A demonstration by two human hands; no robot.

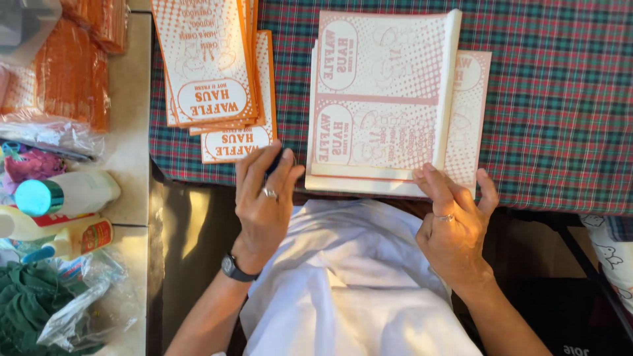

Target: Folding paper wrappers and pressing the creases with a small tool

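Paper bags, flat stack (382,99): we see pale pink-printed sheets on the plaid tablecloth (554,99), near edge by both hands.
Bottles (66,194): far left, on the side counter.
Orange bag pile (211,72): left of the stack.
Left hand (264,198): we see fingers curled round a small dark object, ring and watch on.
Right hand (455,217): pinching the stack's lower right corner.

The left hand (264,198) lies back up, fingers (254,165) curled together, a ring on one and a watch on the wrist. The right hand (455,227), also ringed, has its fingers (438,188) bent, thumb spread apart.
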